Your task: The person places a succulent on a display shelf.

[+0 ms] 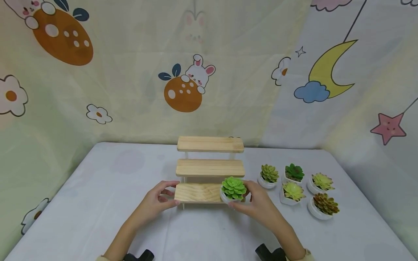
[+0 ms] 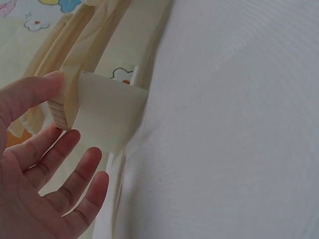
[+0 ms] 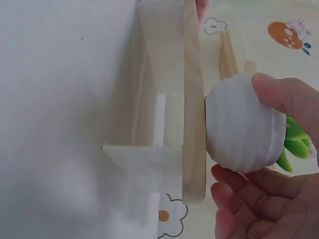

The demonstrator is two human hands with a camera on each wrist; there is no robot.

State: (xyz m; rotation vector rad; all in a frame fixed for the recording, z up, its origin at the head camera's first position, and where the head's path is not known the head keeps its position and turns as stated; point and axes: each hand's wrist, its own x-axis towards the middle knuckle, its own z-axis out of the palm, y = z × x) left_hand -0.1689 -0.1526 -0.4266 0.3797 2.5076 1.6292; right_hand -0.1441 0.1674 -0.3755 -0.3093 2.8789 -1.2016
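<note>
As we inspected the work, we found one of six small planted pots at the three-tier pale wooden stand (image 1: 210, 168) and five off it; we judged the work to be at an early stage, with those five left to handle.

The round, ribbed white ceramic-looking pot (image 3: 244, 124) in hand contained a bright green succulent (image 1: 233, 187) and was located at the right end of the stand's lowest plank (image 1: 199, 193). We noted that the right hand (image 1: 261, 206) gripped this pot, thumb on the near side and fingers on the far side. Its base appeared seated, though the angle of the right wrist view did not let us confirm full contact. The left hand (image 1: 156, 201) pinched the opposite end of the same plank, which we took as steadying.

On the white cloth-covered table (image 1: 196, 235), right of the stand, we recorded five white containers, one succulent in each. Nearest the stand was the mid-green plant's pot (image 1: 267, 184), with the dark green plant's pot (image 1: 285, 179) just beside it. The yellow-green plant's pot (image 1: 289, 200) stood in front of the latter. Farther right, we logged the pale lime plant's pot (image 1: 311, 187) and, before it, the red-brown plant's pot (image 1: 318, 213).
</note>
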